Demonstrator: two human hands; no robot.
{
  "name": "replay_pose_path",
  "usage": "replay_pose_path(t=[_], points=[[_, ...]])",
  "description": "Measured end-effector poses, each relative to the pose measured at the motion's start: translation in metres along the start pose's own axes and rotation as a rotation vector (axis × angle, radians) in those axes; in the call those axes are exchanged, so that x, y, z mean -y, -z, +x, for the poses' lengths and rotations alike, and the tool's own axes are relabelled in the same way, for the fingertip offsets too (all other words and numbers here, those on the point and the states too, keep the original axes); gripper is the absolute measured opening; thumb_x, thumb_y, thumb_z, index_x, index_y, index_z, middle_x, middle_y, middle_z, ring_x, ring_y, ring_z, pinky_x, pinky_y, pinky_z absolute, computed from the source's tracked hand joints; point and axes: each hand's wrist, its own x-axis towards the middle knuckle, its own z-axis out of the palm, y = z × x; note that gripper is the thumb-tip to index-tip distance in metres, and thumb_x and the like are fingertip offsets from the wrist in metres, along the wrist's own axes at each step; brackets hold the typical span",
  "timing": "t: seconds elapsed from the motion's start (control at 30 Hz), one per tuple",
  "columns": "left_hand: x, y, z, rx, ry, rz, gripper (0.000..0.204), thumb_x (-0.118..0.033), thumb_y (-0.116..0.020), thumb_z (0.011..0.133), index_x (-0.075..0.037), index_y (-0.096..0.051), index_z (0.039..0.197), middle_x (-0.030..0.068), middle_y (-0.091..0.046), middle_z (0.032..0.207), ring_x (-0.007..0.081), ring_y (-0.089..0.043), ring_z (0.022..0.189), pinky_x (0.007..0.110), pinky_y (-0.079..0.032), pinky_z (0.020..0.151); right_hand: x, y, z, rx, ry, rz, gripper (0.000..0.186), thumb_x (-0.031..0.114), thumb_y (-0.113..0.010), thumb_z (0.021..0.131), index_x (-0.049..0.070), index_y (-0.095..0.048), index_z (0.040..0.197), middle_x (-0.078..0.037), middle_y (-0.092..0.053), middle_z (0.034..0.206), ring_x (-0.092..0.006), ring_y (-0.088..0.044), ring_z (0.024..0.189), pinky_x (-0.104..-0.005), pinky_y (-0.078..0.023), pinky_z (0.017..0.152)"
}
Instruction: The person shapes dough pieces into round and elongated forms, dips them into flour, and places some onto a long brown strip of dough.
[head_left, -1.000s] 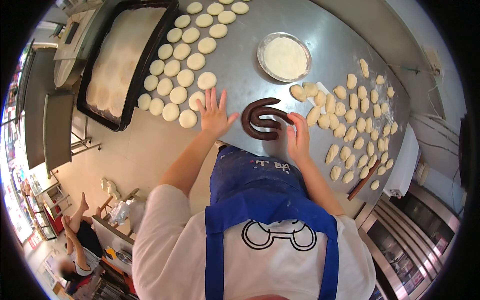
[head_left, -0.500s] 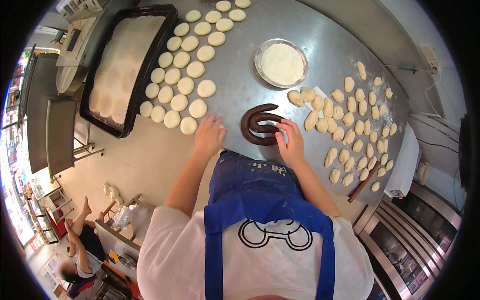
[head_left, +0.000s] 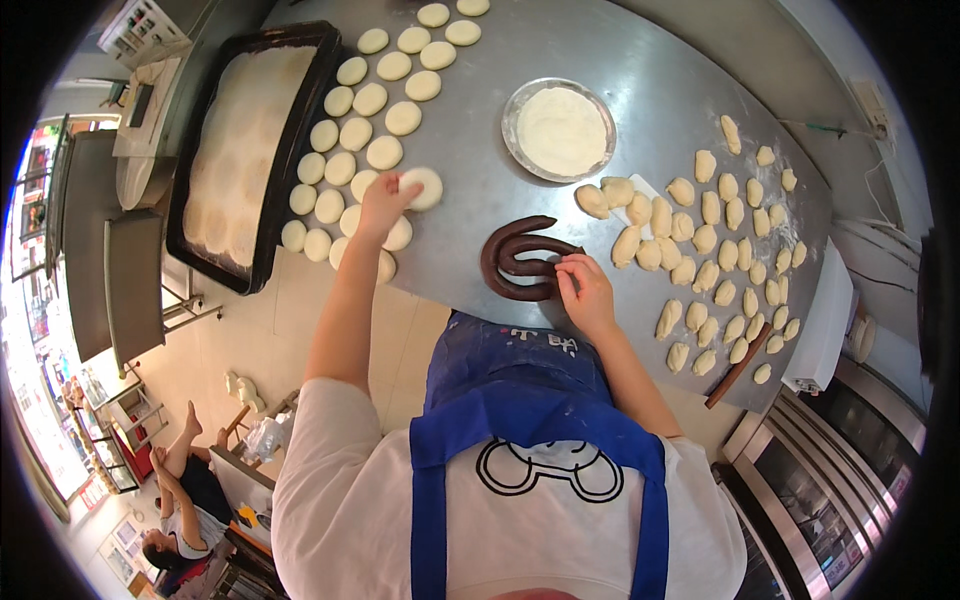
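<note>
My left hand (head_left: 385, 205) reaches over the columns of flat pale dough rounds, thumb and fingers closed at the edge of one dough round (head_left: 425, 188). Whether that round is lifted off the table I cannot tell. By the near edge, a thick dark brown paste rope (head_left: 515, 292) lies bent into nested curves. My right hand (head_left: 588, 290) is at its right side, fingertips pinched on the rope's end. Shaped dough pieces (head_left: 662, 216) are grouped to the right, the closest ones beyond my right hand.
A round metal bowl of white flour (head_left: 560, 132) stands on the steel table (head_left: 470, 130). A large dark-rimmed baking tray (head_left: 250, 150) is at the left. A wooden rolling pin (head_left: 735, 372) lies near the right edge. Another person (head_left: 190, 500) sits at lower left.
My left hand has moved from the table's near edge up and left to a dough round. My right hand has shifted slightly down and right, fingers drawn closer together on the paste rope's end.
</note>
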Motion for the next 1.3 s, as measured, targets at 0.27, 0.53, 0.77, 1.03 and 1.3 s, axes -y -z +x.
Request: replay_pose_path(t=[0.27,0.53,0.77,1.03,1.3], points=[[-0.013,-0.013,0.052,-0.154,-0.171,0.507,0.045,-0.024,-0.071,0.086,-0.001,-0.062,0.123,0.0144,-0.07,0.105,0.0242,-0.068,0.093,0.035,-0.053,0.084,-0.012,0.025,0.031,-0.048,0.092,-0.174,0.012,0.01,-0.066,0.084,0.005,-0.066,0.095,-0.011,-0.066,0.097,-0.0314,-0.063,0.089,-0.0403,-0.052,0.078],[-0.013,-0.034,-0.103,-0.003,-0.301,0.384,0.034,-0.019,-0.07,0.087,-0.003,-0.066,0.116,0.0105,-0.068,0.084,0.0189,-0.066,0.077,0.032,-0.053,0.072,-0.038,0.023,0.1,-0.077,0.094,-0.648,0.036,0.008,-0.068,0.074,0.004,-0.061,0.11,-0.012,-0.055,0.124,-0.0311,-0.05,0.118,-0.0453,-0.043,0.094],[-0.032,-0.112,-0.19,0.351,-0.103,-0.248,0.027,-0.011,-0.066,0.093,0.0,-0.065,0.117,0.0062,-0.07,0.1,0.0111,-0.065,0.088,0.027,-0.053,0.078,-0.053,0.025,0.093,-0.047,0.128,-0.448,0.033,0.013,-0.072,0.071,0.003,-0.06,0.1,-0.014,-0.06,0.117,-0.0338,-0.056,0.111,-0.0444,-0.046,0.091],[-0.083,-0.161,-0.186,0.516,-0.08,-0.443,0.03,-0.013,-0.061,0.095,0.0,-0.06,0.122,0.0072,-0.066,0.113,0.012,-0.062,0.098,0.025,-0.052,0.077,-0.049,0.05,0.056,-0.764,-0.281,0.507,0.041,0.017,-0.073,0.086,-0.003,-0.048,0.112,-0.013,-0.063,0.1,-0.0159,-0.062,0.087,-0.0291,-0.051,0.076],[-0.126,-0.185,-0.202,0.612,-0.026,-0.414,0.037,-0.018,-0.056,0.1,-0.003,-0.053,0.133,0.0071,-0.06,0.126,0.0129,-0.058,0.11,0.03,-0.047,0.092,0.039,0.118,0.048,-0.629,0.011,0.65,0.045,0.014,-0.068,0.092,-0.004,-0.041,0.123,-0.019,-0.064,0.112,-0.0193,-0.066,0.096,-0.0297,-0.055,0.079]])
